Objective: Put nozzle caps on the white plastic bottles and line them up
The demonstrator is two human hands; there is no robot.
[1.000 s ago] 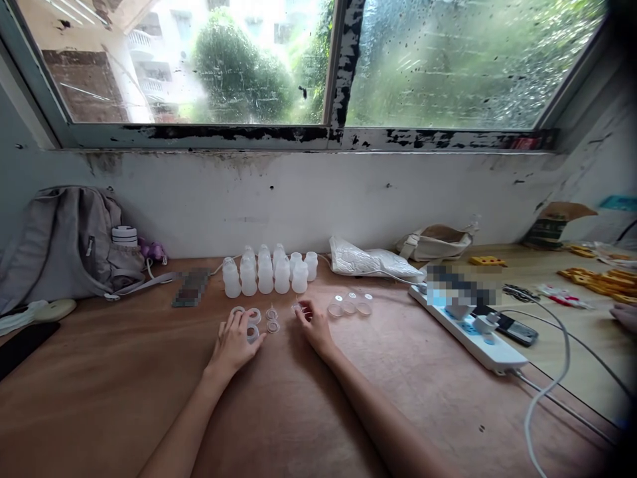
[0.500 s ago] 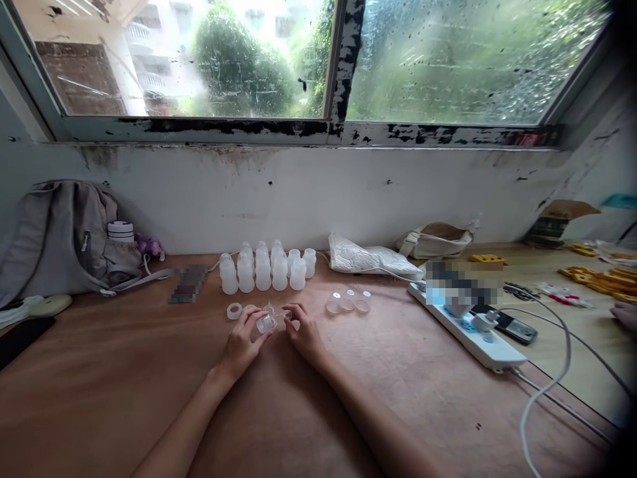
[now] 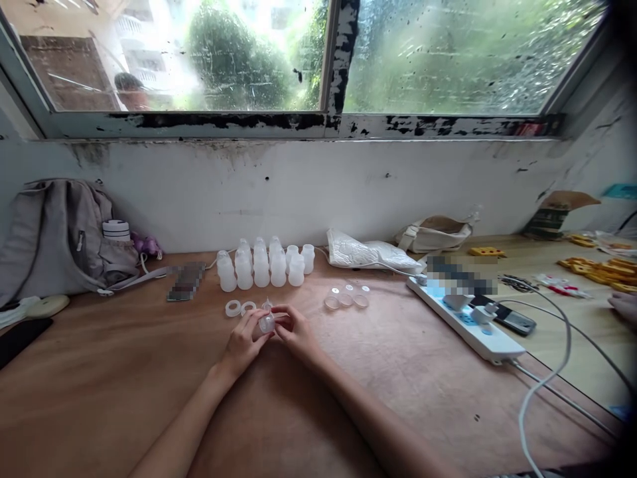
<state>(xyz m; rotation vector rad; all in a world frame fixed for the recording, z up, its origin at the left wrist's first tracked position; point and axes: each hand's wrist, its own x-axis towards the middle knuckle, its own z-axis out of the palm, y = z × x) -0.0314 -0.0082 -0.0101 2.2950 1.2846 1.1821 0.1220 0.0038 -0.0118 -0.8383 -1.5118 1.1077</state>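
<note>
A small clear plastic cap (image 3: 267, 324), rounded like a cup, is between my two hands above the table. My left hand (image 3: 242, 337) is closed on its left side, thumb below and fingers above. The fingers of my right hand (image 3: 297, 337) are closed against its right side; any smaller piece in them is hidden. Just behind the cap shows a clear pointed teat (image 3: 267, 305), partly covered by my fingers. Near my left fingertips lie a white ring (image 3: 233, 308) and another white ring (image 3: 247, 307). Several frosted bottles (image 3: 261, 265) stand in rows beyond my hands.
To the right lie several clear discs (image 3: 347, 298). A white power strip (image 3: 462, 322) with cables and a phone (image 3: 515, 321) is further right. A silvery bag (image 3: 365, 252) rests by the wall, a grey backpack (image 3: 64, 236) at left. Another person's hand (image 3: 623, 307) shows at the right edge.
My right hand has moved left, and its fingers now meet the cap in my left hand. Earlier it was apart, pinching a small clear piece. A person's head has appeared outside the window.
</note>
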